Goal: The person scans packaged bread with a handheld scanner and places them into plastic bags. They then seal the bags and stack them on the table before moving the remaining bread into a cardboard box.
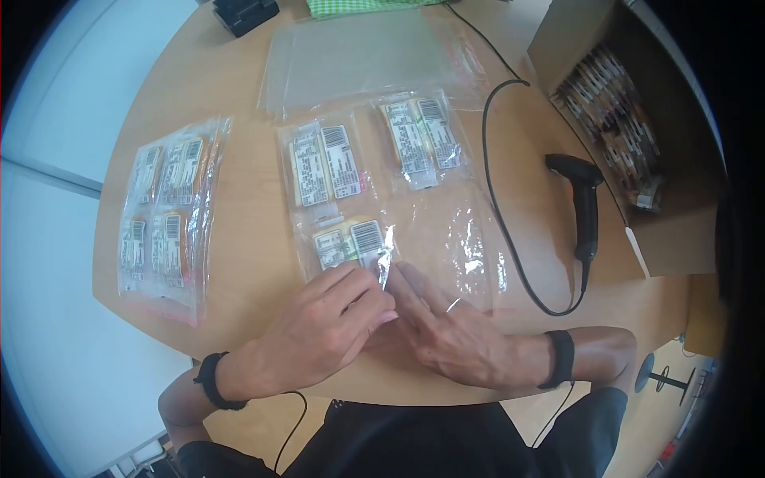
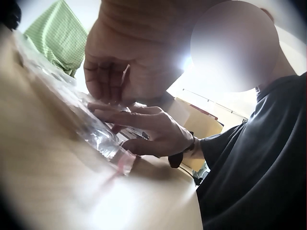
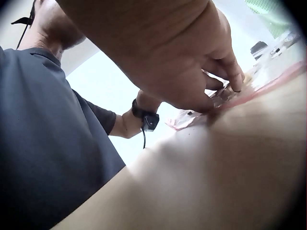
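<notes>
A large clear bag [image 1: 430, 239] lies flat at the table's middle. On or in it are three labelled packets: upper left [image 1: 327, 163], upper right [image 1: 420, 135] and lower left [image 1: 351, 241]. My left hand [image 1: 327, 331] curls over the lower-left packet's near end and pinches its shiny film edge; the fingertips are partly hidden. My right hand [image 1: 466, 342] lies just beside it, fingers extended onto the bag. The left wrist view shows the right hand [image 2: 153, 129] low over the crinkled film [image 2: 103, 141]; in the right wrist view, the right hand's fingers touch the bag's red-tinted edge [image 3: 268, 86].
At the left lies another clear bag [image 1: 195, 263] with several labelled packets. Flat clear bags [image 1: 351, 64] are spread at the back, near a green checked cloth [image 1: 358, 6]. A black scanner [image 1: 586, 207] with its cable lies right, beside a cardboard box [image 1: 677, 215] of packets.
</notes>
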The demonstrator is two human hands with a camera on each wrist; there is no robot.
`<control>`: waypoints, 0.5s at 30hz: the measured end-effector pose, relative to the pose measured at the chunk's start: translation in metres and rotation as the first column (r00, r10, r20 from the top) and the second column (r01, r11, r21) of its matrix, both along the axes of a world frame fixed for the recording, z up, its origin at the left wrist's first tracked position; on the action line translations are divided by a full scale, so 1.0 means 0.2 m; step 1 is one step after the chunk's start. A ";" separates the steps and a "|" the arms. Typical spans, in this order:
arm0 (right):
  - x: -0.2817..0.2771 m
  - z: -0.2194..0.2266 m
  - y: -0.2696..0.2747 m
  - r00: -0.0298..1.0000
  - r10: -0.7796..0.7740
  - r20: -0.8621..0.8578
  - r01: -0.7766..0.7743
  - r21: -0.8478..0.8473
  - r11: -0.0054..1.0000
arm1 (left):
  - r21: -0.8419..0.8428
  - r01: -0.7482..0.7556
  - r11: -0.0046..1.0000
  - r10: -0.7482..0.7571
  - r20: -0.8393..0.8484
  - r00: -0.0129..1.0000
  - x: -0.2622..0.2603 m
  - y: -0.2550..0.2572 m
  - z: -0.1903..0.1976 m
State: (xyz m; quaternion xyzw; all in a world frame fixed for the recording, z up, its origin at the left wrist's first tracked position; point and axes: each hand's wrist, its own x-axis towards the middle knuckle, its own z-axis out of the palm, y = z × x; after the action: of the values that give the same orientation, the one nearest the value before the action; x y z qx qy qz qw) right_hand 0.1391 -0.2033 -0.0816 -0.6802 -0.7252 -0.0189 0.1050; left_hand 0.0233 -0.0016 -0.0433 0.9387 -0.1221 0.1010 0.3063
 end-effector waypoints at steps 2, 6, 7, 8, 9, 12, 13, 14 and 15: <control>-0.02 0.01 0.00 0.998 -0.029 0.052 0.028 0.022 0.999 | 0.010 0.027 1.000 -0.026 -0.046 0.999 -0.01 0.02 0.01; -0.01 0.18 -0.17 0.996 0.090 0.021 -0.092 0.144 0.985 | 0.033 -0.033 0.999 0.035 -0.079 0.996 -0.02 0.02 0.05; 0.02 0.22 -0.23 0.963 0.265 -0.042 -0.249 0.231 0.940 | 0.023 0.013 1.000 -0.012 -0.050 0.999 -0.01 0.01 0.05; 0.05 0.25 -0.27 0.990 0.138 0.028 -0.139 0.368 0.919 | 0.144 0.003 0.990 0.016 -0.126 0.992 -0.03 0.00 0.04; 0.15 0.30 -0.33 0.999 0.050 -0.002 -0.046 0.356 0.933 | 0.271 -0.008 0.963 0.064 -0.197 0.978 -0.05 0.00 0.02; 0.63 0.46 -0.41 0.885 -0.447 0.130 0.361 0.415 0.835 | 0.383 0.094 0.919 0.012 -0.266 0.964 -0.07 0.00 -0.04; 0.82 0.44 -0.43 0.803 -0.592 0.069 0.475 0.528 0.704 | 0.449 0.124 0.885 0.011 -0.286 0.958 -0.08 0.00 -0.05; 1.05 0.43 -0.48 0.724 -0.676 0.138 0.459 0.635 0.621 | 0.426 0.109 0.898 0.014 -0.275 0.961 -0.09 -0.01 -0.06; 1.20 0.48 -0.52 0.595 -0.794 0.127 0.566 0.635 0.526 | 0.434 0.107 0.894 0.012 -0.263 0.965 -0.10 -0.02 -0.07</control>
State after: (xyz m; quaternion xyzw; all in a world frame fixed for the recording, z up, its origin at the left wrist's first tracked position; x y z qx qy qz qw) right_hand 0.3782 -0.3066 0.0150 -0.8347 -0.3597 -0.3990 0.1214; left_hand 0.0038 -0.0048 -0.0580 0.9854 -0.1239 -0.0607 0.0993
